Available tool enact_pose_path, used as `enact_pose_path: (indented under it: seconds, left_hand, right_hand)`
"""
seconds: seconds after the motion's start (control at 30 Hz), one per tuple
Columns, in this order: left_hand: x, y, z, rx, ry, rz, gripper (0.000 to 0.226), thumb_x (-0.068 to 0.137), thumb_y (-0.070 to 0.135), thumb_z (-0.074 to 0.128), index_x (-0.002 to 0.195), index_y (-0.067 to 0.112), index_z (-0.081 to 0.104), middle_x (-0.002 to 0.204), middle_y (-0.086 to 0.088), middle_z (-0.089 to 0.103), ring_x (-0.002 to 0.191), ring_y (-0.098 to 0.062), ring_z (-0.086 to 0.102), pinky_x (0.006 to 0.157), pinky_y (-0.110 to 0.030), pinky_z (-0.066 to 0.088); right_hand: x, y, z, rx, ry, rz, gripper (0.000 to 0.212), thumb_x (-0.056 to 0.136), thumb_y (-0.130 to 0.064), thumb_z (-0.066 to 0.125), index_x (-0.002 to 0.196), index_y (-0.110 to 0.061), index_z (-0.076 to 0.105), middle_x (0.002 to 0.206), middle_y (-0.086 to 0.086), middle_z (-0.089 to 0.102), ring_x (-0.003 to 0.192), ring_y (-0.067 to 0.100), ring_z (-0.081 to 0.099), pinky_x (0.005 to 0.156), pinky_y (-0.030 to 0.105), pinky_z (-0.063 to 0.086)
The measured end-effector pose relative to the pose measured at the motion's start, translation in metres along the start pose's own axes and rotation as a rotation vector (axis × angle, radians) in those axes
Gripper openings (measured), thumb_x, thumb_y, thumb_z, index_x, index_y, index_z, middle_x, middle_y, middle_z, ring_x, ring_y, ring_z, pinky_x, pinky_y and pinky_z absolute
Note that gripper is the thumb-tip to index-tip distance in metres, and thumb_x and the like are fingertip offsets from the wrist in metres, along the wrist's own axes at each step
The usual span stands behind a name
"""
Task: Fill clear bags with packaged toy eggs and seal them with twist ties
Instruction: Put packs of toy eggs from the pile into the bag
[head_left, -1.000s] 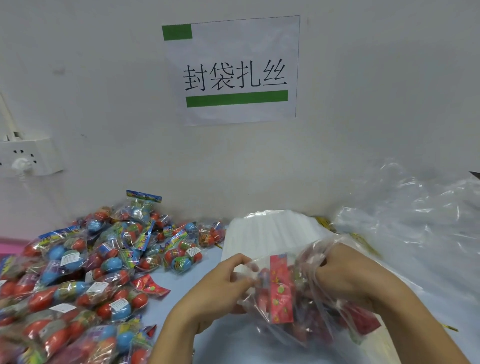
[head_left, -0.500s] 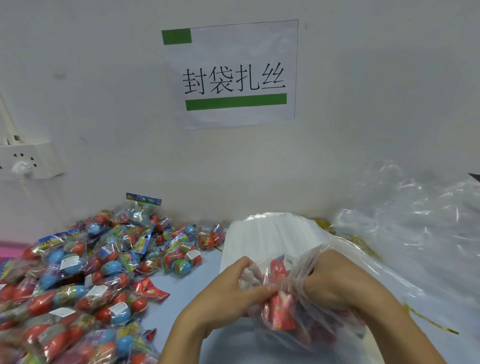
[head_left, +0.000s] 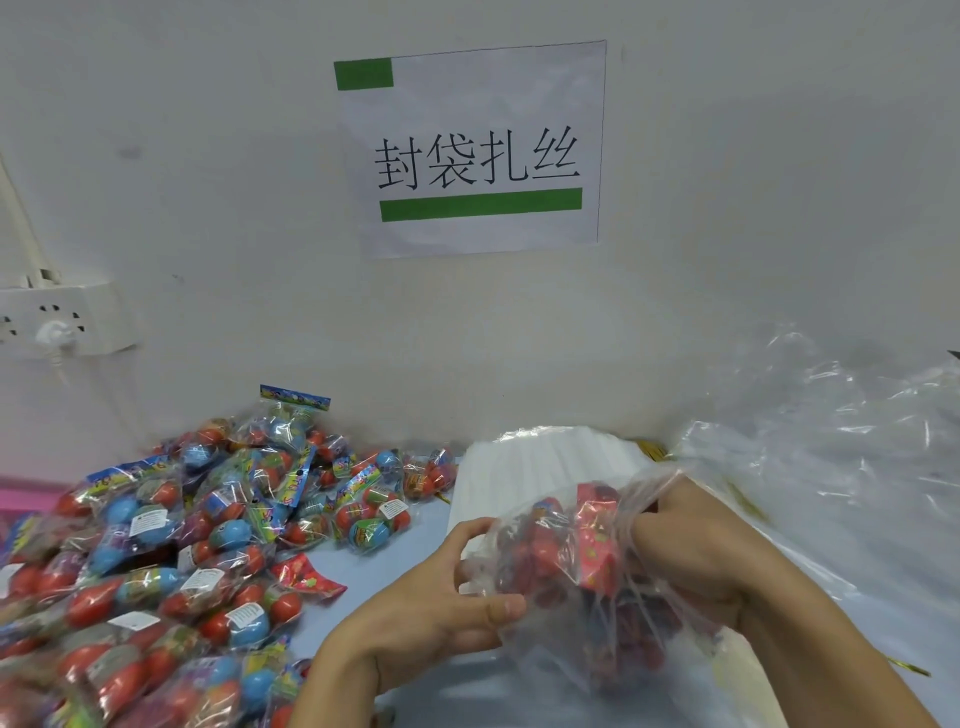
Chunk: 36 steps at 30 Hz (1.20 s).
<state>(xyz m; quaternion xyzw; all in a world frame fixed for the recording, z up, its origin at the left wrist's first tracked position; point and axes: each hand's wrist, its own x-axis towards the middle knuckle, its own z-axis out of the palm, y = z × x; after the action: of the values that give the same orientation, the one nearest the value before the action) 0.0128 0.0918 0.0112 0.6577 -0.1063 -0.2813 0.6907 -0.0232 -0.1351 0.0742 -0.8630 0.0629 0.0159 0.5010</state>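
Note:
A clear bag (head_left: 566, 582) holding several red packaged toy eggs sits between my hands, low and right of centre. My left hand (head_left: 441, 608) grips the bag's left side, thumb pressed along the plastic. My right hand (head_left: 691, 561) clutches the bag's right edge, fingers curled into the film. A big heap of packaged toy eggs (head_left: 171, 545), red and blue in printed wrappers, covers the table at the left. One red packet (head_left: 306, 574) lies alone beside the heap. A gold twist tie (head_left: 906, 666) lies at the lower right.
A stack of flat white bags (head_left: 550, 457) lies behind my hands against the wall. Crumpled clear plastic (head_left: 831, 447) fills the right side. A paper sign (head_left: 472, 150) hangs on the wall, and a socket strip (head_left: 57, 322) is at the left.
The bag has turned and its mouth has spread wider. My left hand dropped lower along the bag's left side, while my right hand kept its grip on the right edge.

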Motion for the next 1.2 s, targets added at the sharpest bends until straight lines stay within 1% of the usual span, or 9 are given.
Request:
enact_pose_path:
  seconds: [0.13,0.23,0.37,0.5,0.63,0.77,0.87,1.07,1.2]
  left_hand:
    - [0.004,-0.005,0.002,-0.037,-0.033,0.043,0.093,0.061,0.007,0.086,0.141,0.026,0.043,0.131,-0.017,0.063,0.123,-0.035,0.06,0.106,-0.054,0.046]
    - [0.006,-0.007,-0.002,-0.134,0.063,0.062,0.105,0.048,0.013,0.096,0.139,0.015,0.043,0.125,-0.017,0.067,0.117,-0.034,0.064,0.096,-0.047,0.054]
    - [0.006,-0.004,0.001,-0.081,0.022,0.111,0.103,0.052,0.025,0.098,0.139,0.014,0.044,0.129,-0.016,0.066,0.121,-0.036,0.062,0.105,-0.054,0.046]
    - [0.008,-0.005,0.011,-0.067,-0.057,0.1,0.071,0.076,0.005,0.08,0.139,0.017,0.049,0.13,-0.019,0.064,0.122,-0.038,0.06,0.106,-0.056,0.045]
    - [0.008,-0.006,0.011,-0.132,-0.091,0.057,0.066,0.077,0.007,0.08,0.136,0.014,0.053,0.129,-0.025,0.063,0.12,-0.04,0.061,0.104,-0.054,0.047]
    - [0.0,0.008,0.001,0.042,0.154,0.095,0.135,0.027,0.057,0.097,0.142,0.022,0.036,0.128,-0.014,0.064,0.117,-0.029,0.064,0.105,-0.047,0.047]
    - [-0.005,0.021,-0.005,0.454,0.364,0.206,0.138,0.024,0.082,0.08,0.143,0.043,0.024,0.132,0.015,0.049,0.123,-0.008,0.05,0.104,-0.032,0.043]
    - [0.0,0.021,0.013,0.627,0.131,0.27,0.121,0.043,0.052,0.093,0.143,0.052,0.025,0.139,0.031,0.042,0.117,0.017,0.051,0.094,-0.009,0.044]
    - [0.003,0.016,0.022,0.617,0.009,0.248,0.08,0.061,0.028,0.087,0.129,0.045,0.047,0.105,0.013,0.072,0.09,-0.008,0.072,0.082,-0.023,0.056]
  right_hand:
    - [0.002,0.002,0.005,0.208,-0.042,-0.007,0.015,0.085,0.011,0.056,0.077,0.013,0.068,0.071,0.022,0.059,0.066,0.03,0.055,0.063,0.042,0.046]
    - [0.004,0.002,0.005,0.362,-0.077,0.03,0.013,0.091,0.015,0.049,0.091,0.026,0.055,0.074,0.021,0.049,0.071,0.032,0.041,0.059,0.037,0.04]
    - [0.001,-0.001,0.006,0.5,-0.214,0.011,0.027,0.089,0.022,0.046,0.076,0.009,0.066,0.068,0.018,0.057,0.056,0.025,0.055,0.047,0.029,0.049]
    - [0.003,-0.003,0.011,0.48,-0.292,-0.033,0.024,0.087,0.022,0.051,0.083,0.011,0.072,0.086,0.025,0.069,0.081,0.033,0.07,0.073,0.039,0.06]
    - [0.002,-0.002,0.014,0.427,-0.268,-0.057,0.039,0.086,0.02,0.052,0.066,-0.004,0.074,0.073,0.018,0.068,0.072,0.029,0.068,0.068,0.036,0.059]
    - [0.008,0.007,0.008,0.293,-0.148,-0.016,0.028,0.081,0.014,0.053,0.064,-0.002,0.07,0.067,0.017,0.057,0.062,0.026,0.055,0.057,0.036,0.05]
    - [0.004,0.003,0.007,0.236,-0.134,0.002,0.016,0.074,0.0,0.06,0.085,0.01,0.066,0.079,0.03,0.061,0.074,0.033,0.057,0.069,0.049,0.052]
    - [-0.001,0.0,0.01,0.099,-0.183,-0.133,0.02,0.085,0.012,0.048,0.073,0.01,0.064,0.066,0.02,0.059,0.06,0.024,0.055,0.057,0.033,0.043]
    - [-0.01,-0.007,0.007,0.055,-0.297,-0.121,0.036,0.099,-0.041,0.062,0.081,-0.012,0.073,0.068,0.01,0.073,0.053,0.016,0.066,0.048,0.022,0.046]
